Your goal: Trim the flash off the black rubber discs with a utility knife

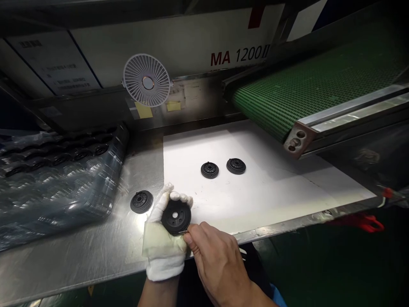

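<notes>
My left hand (162, 232), in a white glove, is closed around a round black plastic part (177, 216) with a small hole at its centre. Bare and pinched, my right hand (217, 253) holds a thin metal blade (182, 232) against the part's lower edge; most of this tool is hidden in the fingers. Just left of the glove, a similar black disc (141, 201) lies on the metal table. Two more ribbed black discs, one at the centre (209, 169) and one to its right (236, 166), rest on the white sheet.
Stacked clear plastic trays (79, 183) with black parts on top stand at the left. A green conveyor belt (306, 89) juts in from the right above the white sheet (255, 200). Behind the metal table (96, 251) is a small white fan (147, 81). Red handles (367, 221) show at the right edge.
</notes>
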A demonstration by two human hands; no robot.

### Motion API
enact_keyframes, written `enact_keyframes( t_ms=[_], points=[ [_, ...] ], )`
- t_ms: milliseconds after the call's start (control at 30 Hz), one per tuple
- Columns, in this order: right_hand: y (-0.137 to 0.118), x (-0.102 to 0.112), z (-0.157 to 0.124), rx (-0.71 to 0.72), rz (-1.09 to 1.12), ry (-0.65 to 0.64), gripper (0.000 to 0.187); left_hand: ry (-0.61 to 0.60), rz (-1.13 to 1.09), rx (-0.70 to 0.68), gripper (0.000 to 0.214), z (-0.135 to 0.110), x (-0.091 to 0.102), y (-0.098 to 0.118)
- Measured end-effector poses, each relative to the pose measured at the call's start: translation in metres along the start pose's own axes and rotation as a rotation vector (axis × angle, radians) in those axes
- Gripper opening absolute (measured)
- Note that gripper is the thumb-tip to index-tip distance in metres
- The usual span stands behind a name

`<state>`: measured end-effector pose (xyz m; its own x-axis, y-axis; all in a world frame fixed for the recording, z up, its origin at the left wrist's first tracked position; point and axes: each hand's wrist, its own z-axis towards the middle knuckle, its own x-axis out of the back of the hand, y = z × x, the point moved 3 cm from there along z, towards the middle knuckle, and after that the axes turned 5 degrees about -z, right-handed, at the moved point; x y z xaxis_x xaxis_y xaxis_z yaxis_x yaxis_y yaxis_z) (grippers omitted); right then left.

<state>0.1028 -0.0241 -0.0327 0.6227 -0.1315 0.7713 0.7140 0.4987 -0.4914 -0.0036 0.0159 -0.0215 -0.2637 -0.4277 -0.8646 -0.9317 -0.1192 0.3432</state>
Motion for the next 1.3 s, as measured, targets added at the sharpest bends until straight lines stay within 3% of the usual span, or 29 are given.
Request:
enact_keyframes(
  t_ms=[167, 400, 567, 733, 967, 1100, 1300],
  points=[
    [0.01, 0.006, 0.004, -0.014, 0.018, -0.019, 0.039, -0.092, 0.099, 0.205, 0.034, -0.005, 0.003, 0.003],
    [0.009, 0.004, 0.002, -0.023, -0.014, -0.015, 0.037, 0.001, 0.034, 0.104, 0.009, 0.002, 0.0, -0.005],
    [0.001, 0.002, 0.0, 0.006, -0.012, -0.007, 0.042, 0.034, -0.022, -0.041, 0.019, 0.0, 0.003, -0.003],
    [0.011, 0.011, 0.004, -0.013, 0.003, 0.001, 0.039, -0.052, 0.071, 0.153, 0.037, -0.006, 0.005, 0.0],
    [0.007, 0.007, 0.0, -0.008, -0.031, 0.018, 0.037, 0.014, 0.014, 0.024, 0.012, 0.0, 0.0, -0.007],
    [0.0, 0.001, -0.004, 0.026, -0.033, 0.016, 0.04, 0.036, 0.009, -0.049, 0.02, -0.001, -0.001, -0.004],
    [0.01, 0.013, 0.003, 0.0, 0.002, 0.0, 0.039, -0.038, 0.074, 0.155, 0.035, -0.005, 0.003, 0.0]
  ],
)
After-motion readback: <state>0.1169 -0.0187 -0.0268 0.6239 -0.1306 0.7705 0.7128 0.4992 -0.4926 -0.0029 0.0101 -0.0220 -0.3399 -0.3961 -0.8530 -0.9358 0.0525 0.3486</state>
